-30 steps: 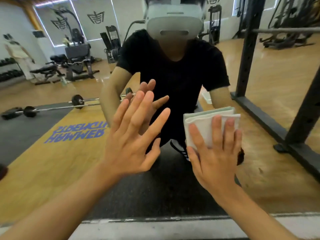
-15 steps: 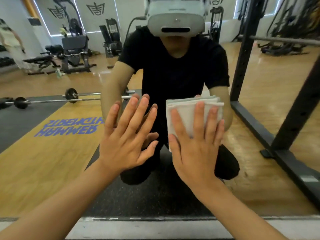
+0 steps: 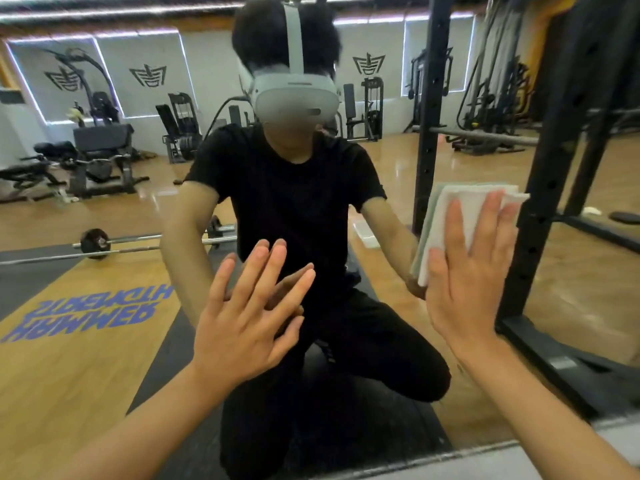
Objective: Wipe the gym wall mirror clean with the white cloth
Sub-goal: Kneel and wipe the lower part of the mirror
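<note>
Both hands are working against the mirror (image 3: 86, 358), which is filling nearly the whole frame. The right hand (image 3: 467, 282), right of centre, is pressing the white cloth (image 3: 460, 216) flat to the glass with straight, slightly spread fingers. It is not curling round the cloth, only pinning it under fingers and upper palm. The cloth is sitting folded into a thick pad, its top and left edges showing beyond the fingertips, just left of a reflected black post (image 3: 561, 168). The left hand (image 3: 242, 317), in the lower centre, is holding nothing. It is lying open with fingers straight and close together, seemingly bracing on the glass, since its fingertips are meeting those of its reflection.

Judging from this, the wiping itself is under way, with the cloth working the middle-right part of the glass. How much is already clean I cannot tell, as no smears are showing plainly. The next move is calling for steady pressure through the flat right hand as it is sliding the pad over a fresh stretch, so that the folds are not bunching or slipping out. The left hand is likely leaving prints where it is bracing, so that patch is probably needing a pass too.
</note>
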The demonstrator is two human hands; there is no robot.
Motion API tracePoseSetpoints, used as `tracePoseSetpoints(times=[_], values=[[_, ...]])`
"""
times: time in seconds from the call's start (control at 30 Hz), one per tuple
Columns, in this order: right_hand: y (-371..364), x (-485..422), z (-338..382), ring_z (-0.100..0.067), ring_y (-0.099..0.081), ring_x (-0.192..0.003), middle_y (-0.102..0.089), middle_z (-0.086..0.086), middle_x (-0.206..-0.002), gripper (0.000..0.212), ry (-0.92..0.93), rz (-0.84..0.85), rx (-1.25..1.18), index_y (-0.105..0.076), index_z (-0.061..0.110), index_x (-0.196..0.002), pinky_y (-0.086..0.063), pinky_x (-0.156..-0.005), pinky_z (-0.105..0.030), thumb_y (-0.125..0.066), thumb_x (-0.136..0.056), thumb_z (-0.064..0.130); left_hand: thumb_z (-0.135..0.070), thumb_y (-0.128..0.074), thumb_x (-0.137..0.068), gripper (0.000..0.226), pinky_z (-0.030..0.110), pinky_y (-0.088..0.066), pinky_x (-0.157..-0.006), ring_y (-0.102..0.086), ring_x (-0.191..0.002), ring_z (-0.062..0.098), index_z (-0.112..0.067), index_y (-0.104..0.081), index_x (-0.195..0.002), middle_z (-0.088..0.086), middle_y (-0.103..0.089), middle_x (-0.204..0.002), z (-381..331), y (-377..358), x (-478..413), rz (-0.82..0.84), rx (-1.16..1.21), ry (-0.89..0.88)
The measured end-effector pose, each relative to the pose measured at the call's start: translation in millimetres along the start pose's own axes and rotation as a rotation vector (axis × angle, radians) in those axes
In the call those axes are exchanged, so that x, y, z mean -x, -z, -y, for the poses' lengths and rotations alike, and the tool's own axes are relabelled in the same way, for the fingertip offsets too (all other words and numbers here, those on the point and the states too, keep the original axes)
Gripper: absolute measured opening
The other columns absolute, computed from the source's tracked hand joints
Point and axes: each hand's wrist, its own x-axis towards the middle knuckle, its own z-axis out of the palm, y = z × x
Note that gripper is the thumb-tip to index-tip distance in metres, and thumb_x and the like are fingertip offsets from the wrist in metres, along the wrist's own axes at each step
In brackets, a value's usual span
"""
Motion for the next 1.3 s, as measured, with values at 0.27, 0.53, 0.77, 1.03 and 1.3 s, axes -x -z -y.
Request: tracePoseSetpoints(times=[0.27, 0.53, 0.77, 1.03, 1.3], values=[[-17, -19, 149, -0.041, -0.004, -0.161, -0.005, -0.014, -0.173, 0.055, 0.229, -0.005, -0.034, -0.019, 0.031, -0.166, -0.006, -0.129, -0.06, -0.024, -0.113, 0.045, -0.045, -0.058, -0.101, 0.086, 0.054, -0.017, -0.131, -0.025, -0.16, 0.033, 0.001, -0.025, -0.164, 0.02, -0.03, -0.17, 2, -2, 3, -0.037, 0.015, 0.047], [22, -29, -50, -0.036, 0.004, -0.162, -0.002, -0.017, -0.175, 0.058, 0.349, 0.049, 0.16, -0.008, 0.033, -0.168, -0.009, -0.129, -0.062, -0.026, -0.114, 0.045, -0.043, -0.056, -0.101, 0.077, 0.057, -0.021, -0.128, -0.027, -0.159, 0.034, -0.004, -0.034, -0.163, 0.019, -0.029, -0.171, -1, -1, 1, -0.039, -0.037, 0.045], [-1, -33, 74, -0.046, 0.005, -0.16, 0.002, -0.021, -0.175, 0.058, -0.177, -0.12, -0.001, -0.008, 0.022, -0.169, -0.002, -0.129, -0.063, -0.017, -0.114, 0.038, -0.044, -0.054, -0.101, 0.075, 0.057, -0.023, -0.127, -0.028, -0.159, 0.035, -0.004, -0.035, -0.163, 0.019, -0.029, -0.171, -5, -1, 0, -0.04, -0.039, 0.061], [-1, -30, 64, -0.037, -0.007, -0.161, -0.017, -0.013, -0.173, 0.052, 0.583, 0.047, 0.1, -0.027, 0.033, -0.165, -0.009, -0.13, -0.058, -0.033, -0.114, 0.043, -0.044, -0.051, -0.104, 0.072, 0.056, -0.019, -0.129, -0.026, -0.159, 0.035, -0.004, -0.037, -0.162, 0.02, -0.027, -0.171, 0, 3, 0, -0.054, -0.013, 0.047], [34, -50, -59, -0.038, 0.009, -0.161, 0.006, -0.014, -0.176, 0.057, -0.079, -0.032, 0.053, 0.0, 0.033, -0.168, -0.007, -0.128, -0.064, -0.015, -0.114, 0.045, -0.043, -0.052, -0.102, 0.071, 0.058, -0.024, -0.125, -0.029, -0.158, 0.036, -0.004, -0.04, -0.161, 0.021, -0.03, -0.17, 0, -1, -1, -0.075, -0.019, 0.071]])
